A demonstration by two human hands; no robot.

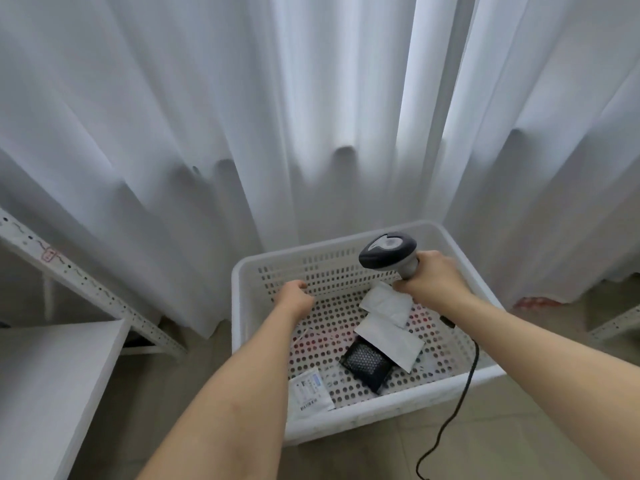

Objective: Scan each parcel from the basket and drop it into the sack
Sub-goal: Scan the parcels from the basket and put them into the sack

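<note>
A white perforated basket (408,408) stands on the floor in front of me. Inside lie two white parcels (386,303) (389,337), a black mesh-patterned parcel (367,365) and a white labelled parcel (310,389) leaning at the front left wall. My right hand (433,277) grips the handle of a grey barcode scanner (388,249) above the basket's far right side. My left hand (294,296) hovers over the basket's left part with fingers curled, and I see nothing in it. No sack is in view.
The scanner's black cable (460,400) hangs over the basket's right front rim to the floor. A white shelf board (52,375) with a slotted metal rail (86,282) sits at the left. White curtains (311,116) hang close behind the basket.
</note>
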